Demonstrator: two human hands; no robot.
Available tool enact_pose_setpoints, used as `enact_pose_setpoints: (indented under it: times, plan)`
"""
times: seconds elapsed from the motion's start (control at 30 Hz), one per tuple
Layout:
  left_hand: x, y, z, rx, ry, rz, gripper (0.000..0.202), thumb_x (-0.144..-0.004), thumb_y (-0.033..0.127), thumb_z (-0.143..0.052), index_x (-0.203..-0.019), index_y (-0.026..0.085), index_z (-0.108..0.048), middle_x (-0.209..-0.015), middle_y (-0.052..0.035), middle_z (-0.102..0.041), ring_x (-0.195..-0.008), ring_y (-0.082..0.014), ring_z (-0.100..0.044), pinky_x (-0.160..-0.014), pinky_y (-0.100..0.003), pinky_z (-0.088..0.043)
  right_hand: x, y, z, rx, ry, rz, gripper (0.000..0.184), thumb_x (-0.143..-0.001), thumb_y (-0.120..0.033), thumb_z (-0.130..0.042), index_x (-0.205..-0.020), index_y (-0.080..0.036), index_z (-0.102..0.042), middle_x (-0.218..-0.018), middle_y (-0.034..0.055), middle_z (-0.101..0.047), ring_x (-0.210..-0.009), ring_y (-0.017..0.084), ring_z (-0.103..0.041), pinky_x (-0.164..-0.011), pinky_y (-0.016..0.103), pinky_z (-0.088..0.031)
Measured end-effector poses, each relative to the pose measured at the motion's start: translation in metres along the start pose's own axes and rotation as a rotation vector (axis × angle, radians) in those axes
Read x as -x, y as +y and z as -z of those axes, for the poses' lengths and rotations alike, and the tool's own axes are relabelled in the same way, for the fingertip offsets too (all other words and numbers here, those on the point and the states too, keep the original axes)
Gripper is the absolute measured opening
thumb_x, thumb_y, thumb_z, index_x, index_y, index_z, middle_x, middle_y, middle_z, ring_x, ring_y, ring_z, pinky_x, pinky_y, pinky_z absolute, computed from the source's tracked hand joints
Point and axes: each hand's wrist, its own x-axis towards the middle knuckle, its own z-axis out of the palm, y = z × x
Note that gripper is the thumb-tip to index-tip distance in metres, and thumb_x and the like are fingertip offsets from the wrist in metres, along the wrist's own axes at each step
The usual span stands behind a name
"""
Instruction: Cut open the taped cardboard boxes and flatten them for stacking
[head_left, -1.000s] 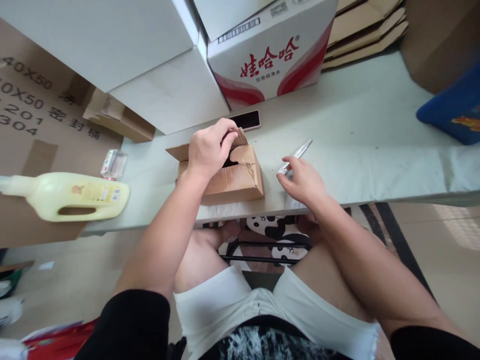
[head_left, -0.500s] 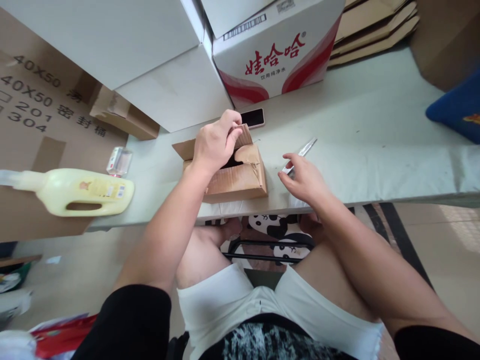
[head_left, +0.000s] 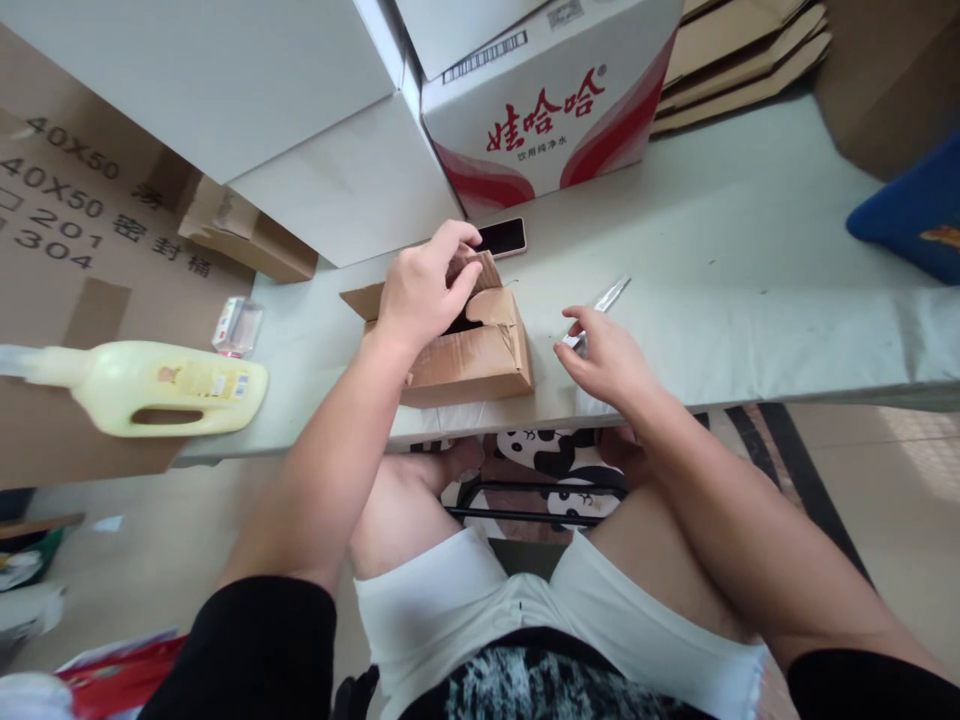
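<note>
A small brown cardboard box (head_left: 472,370) stands near the table's front edge, its flaps raised and its inside dark. Over its top, my left hand (head_left: 424,285) reaches to the back flap, thumb and curved fingers apart; whether the fingertips touch that flap I cannot tell. To the right of the box, my right hand (head_left: 607,355) hovers low with its fingers apart and nothing gripped. Just beyond those fingers lies a slim, silvery, pointed thing (head_left: 613,293), partly hidden by the hand. A phone (head_left: 504,237) lies flat behind the box.
A white and red carton (head_left: 555,130) and white boxes (head_left: 352,170) line the back of the table (head_left: 735,270). On the left are a pale yellow pump bottle (head_left: 180,390) and a small clear container (head_left: 240,325). A blue object (head_left: 915,220) stands at far right.
My left thumb and fingers have spread slightly apart at the back flap. My right hand stays almost where it was, and the view has shifted a little.
</note>
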Motion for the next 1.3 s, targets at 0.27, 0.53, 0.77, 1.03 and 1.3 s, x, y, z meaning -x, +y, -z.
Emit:
enact_pose_setpoints:
  times: [0.27, 0.53, 0.77, 1.03, 1.3]
  plan:
    - [0.004, 0.001, -0.001, -0.024, -0.006, -0.049, 0.018, -0.091, 0.023, -0.051, -0.090, 0.024, -0.070, -0.097, -0.0036, -0.078, -0.091, -0.0200, -0.072, -0.086, -0.037, -0.057, 0.000, -0.001, -0.001, 0.000, -0.003, 0.002, 0.052, -0.086, -0.035, -0.053, -0.133, -0.013, -0.059, -0.115, 0.0162, -0.070, -0.105, 0.030, -0.067, -0.092, 0.045, -0.052]
    - [0.002, 0.010, 0.007, 0.111, -0.018, 0.041, 0.020, -0.088, 0.029, -0.061, -0.105, 0.025, -0.068, -0.097, -0.0032, -0.079, -0.088, -0.0183, -0.074, -0.084, -0.033, -0.059, 0.000, -0.002, -0.001, 0.002, -0.022, -0.005, 0.051, -0.086, -0.033, -0.053, -0.133, -0.012, -0.059, -0.115, 0.0166, -0.070, -0.107, 0.030, -0.066, -0.092, 0.046, -0.052]
    - [-0.003, 0.016, 0.007, 0.101, -0.043, 0.049, 0.022, -0.092, 0.030, -0.058, -0.092, 0.024, -0.079, -0.098, -0.0011, -0.081, -0.092, -0.0203, -0.075, -0.089, -0.035, -0.059, -0.001, -0.003, -0.001, 0.000, -0.039, 0.002, 0.052, -0.087, -0.034, -0.053, -0.133, -0.011, -0.060, -0.115, 0.0175, -0.070, -0.108, 0.030, -0.066, -0.093, 0.045, -0.052]
    - [-0.003, 0.023, 0.009, 0.111, -0.018, 0.118, 0.018, -0.087, 0.029, -0.065, -0.084, 0.026, -0.082, -0.086, 0.0002, -0.082, -0.083, -0.0213, -0.076, -0.078, -0.034, -0.057, -0.002, 0.002, -0.004, -0.006, -0.032, 0.026, 0.047, -0.086, -0.035, -0.054, -0.127, -0.013, -0.063, -0.112, 0.0163, -0.071, -0.102, 0.031, -0.067, -0.090, 0.047, -0.053]
    - [0.019, 0.011, 0.039, 0.271, 0.010, 0.032, 0.060, -0.102, 0.063, -0.035, -0.120, 0.022, -0.074, -0.133, -0.0081, -0.072, -0.133, -0.0225, -0.062, -0.113, -0.040, -0.047, 0.000, 0.003, -0.002, -0.046, -0.031, 0.082, 0.042, -0.087, -0.038, -0.055, -0.122, -0.016, -0.066, -0.110, 0.0151, -0.070, -0.097, 0.030, -0.067, -0.089, 0.049, -0.053]
